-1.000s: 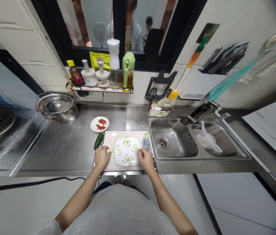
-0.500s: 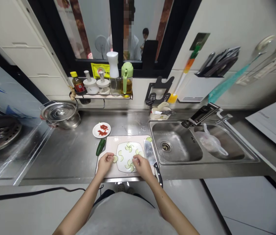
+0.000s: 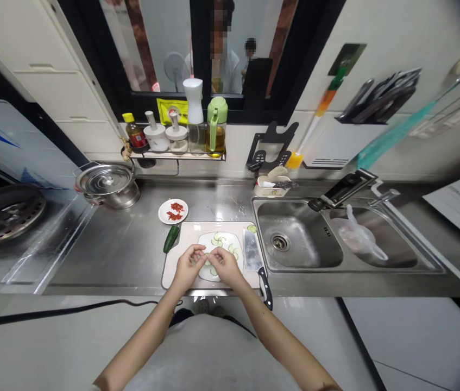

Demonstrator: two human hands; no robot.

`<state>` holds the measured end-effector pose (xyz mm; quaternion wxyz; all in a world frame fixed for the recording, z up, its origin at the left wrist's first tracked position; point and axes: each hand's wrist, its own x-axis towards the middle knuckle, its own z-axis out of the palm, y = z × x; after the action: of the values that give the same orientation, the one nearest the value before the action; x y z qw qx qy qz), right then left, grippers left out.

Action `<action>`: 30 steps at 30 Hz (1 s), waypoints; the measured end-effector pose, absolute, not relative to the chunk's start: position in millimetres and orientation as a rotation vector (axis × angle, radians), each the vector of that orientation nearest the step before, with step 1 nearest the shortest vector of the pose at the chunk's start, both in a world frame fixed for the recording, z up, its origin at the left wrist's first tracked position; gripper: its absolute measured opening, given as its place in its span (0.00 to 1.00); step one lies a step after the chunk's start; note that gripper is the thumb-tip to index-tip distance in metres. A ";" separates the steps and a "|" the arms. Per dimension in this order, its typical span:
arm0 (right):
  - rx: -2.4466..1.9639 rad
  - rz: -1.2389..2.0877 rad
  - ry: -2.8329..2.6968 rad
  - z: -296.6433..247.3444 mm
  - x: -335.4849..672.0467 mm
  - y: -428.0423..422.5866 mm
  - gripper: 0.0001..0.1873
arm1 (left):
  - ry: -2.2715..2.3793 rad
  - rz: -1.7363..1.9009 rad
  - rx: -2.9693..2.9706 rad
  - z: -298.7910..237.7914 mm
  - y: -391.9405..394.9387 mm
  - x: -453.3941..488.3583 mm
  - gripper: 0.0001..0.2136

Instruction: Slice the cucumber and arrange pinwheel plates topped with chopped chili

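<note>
The person is wearing a plain, pale grey shirt (image 3: 209,353), dark trousers (image 3: 180,316) and greyish shoes (image 3: 202,306) dotted with small spots; both forearms (image 3: 148,330) are showing bare.

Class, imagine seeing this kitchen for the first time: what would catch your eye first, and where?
Probably the left hand and right hand, close together over the white plate of green-edged slices. Next, perhaps, the broad knife on the cutting board's right side, then red bits on the small dish beyond its far left corner.
</note>
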<state>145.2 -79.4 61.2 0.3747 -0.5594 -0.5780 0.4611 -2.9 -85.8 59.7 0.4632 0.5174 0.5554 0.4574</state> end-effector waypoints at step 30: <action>-1.313 1.760 -0.920 84.2 146.4 -65.7 0.07 | 1.445 1.125 1.390 71.1 -81.6 -10.3 0.12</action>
<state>146.4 -65.7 84.2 0.3714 -0.5120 -0.3588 0.6864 -10.3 -81.6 71.1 0.4091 0.5516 0.5735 0.4467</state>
